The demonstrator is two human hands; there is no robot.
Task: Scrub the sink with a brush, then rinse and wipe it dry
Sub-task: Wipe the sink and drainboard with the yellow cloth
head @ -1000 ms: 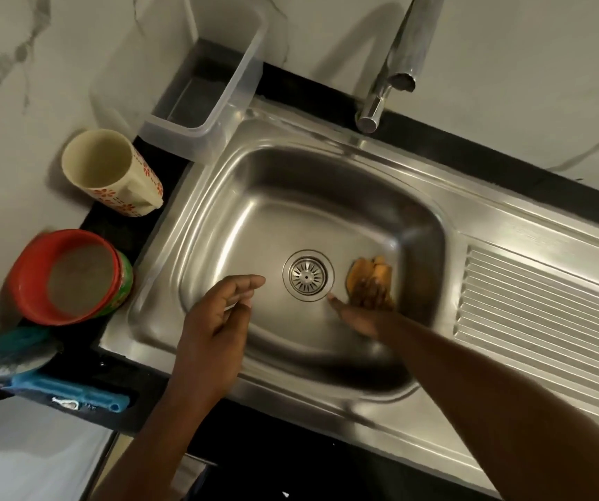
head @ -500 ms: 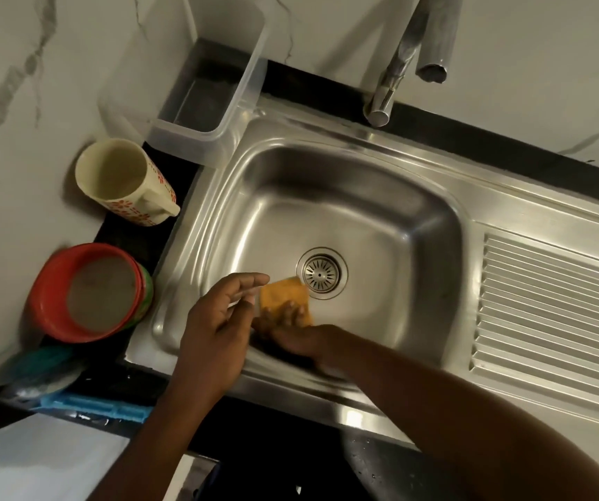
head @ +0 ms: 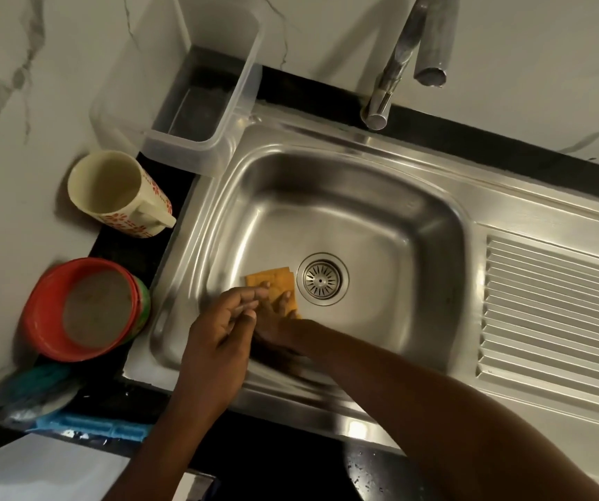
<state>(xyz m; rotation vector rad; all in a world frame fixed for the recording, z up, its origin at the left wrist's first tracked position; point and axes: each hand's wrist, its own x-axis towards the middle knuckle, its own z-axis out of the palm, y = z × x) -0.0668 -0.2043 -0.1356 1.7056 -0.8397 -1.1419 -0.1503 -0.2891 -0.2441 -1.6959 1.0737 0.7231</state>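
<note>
The right fingers [head: 285,296] lie spread and fairly straight, pressing flat on the orange cloth [head: 272,279] rather than curling round it. The right hand [head: 279,316] rests on the floor of the sink [head: 424,218], with the cloth just at 9 o'clock of the drain [head: 322,279]. The left hand [head: 224,323] hovers just at 9 o'clock of the right, its fingers [head: 251,294] loosely curled and holding nothing.

Since the cloth is only pinned down and not gripped, a hard stroke on smooth steel could slide it out from under the palm. It could also bunch against the drain strainer. The left hand hangs so close that the two could collide on a stroke toward 9 o'clock. A wide sweep of the left elbow could knock the mug [head: 121,193] at 10 o'clock. It could equally catch the stacked red bowls [head: 88,309] at 8 o'clock, which sit just beside the rim. The clear tub [head: 204,103] at 11 o'clock overhangs the sink edge and might tip in. The tap [head: 395,63] at 1 o'clock shows no water running.

No brand or writing is readable. The mug carries only a red flower pattern. A blue ribbed item [head: 92,426] at 7 o'clock is too blurred to identify.
</note>
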